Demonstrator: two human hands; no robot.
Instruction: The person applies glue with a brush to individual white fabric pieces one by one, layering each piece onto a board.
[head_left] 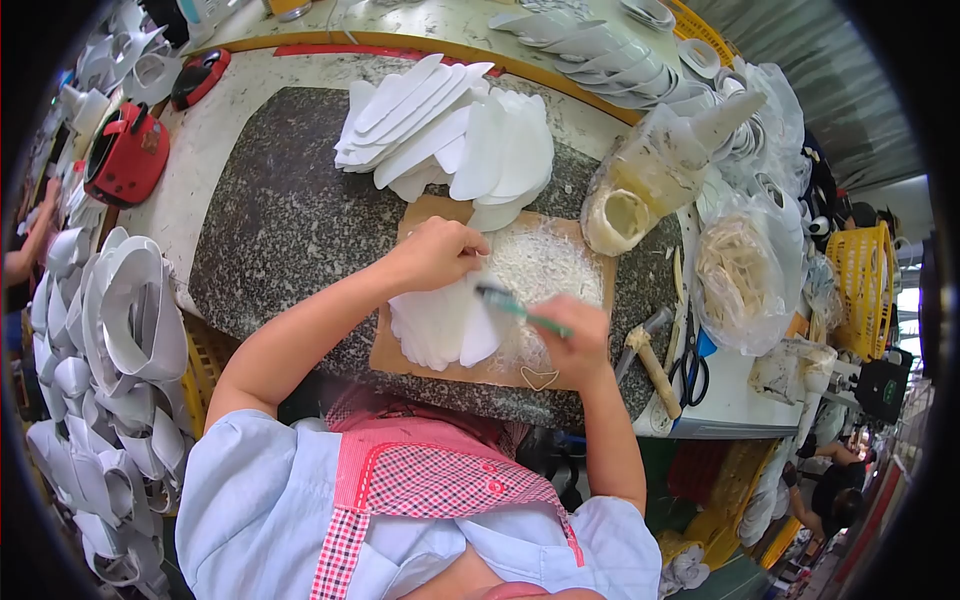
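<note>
My right hand (pixel 575 340) is closed around a green-handled brush (pixel 515 305), its dark head over the fanned white insole-shaped pieces (pixel 445 325). These lie on a brown board (pixel 400 368) smeared with white residue. At the upper edge of the fanned pieces is my left hand (pixel 440 254), its fingers bent together; whether it pinches a piece is hidden. Beyond the board stands a larger stack of white pieces (pixel 415 120). A cloudy plastic bottle (pixel 650 175) with a cut opening lies tilted at the board's upper right.
White shoe-shaped parts (pixel 130 310) are piled at left, near a red container (pixel 128 155). At right are black scissors (pixel 690 365), a hammer (pixel 655 370) and a plastic bag of pale strips (pixel 740 265). Another person (pixel 840 490) is at the lower right; an arm shows at far left.
</note>
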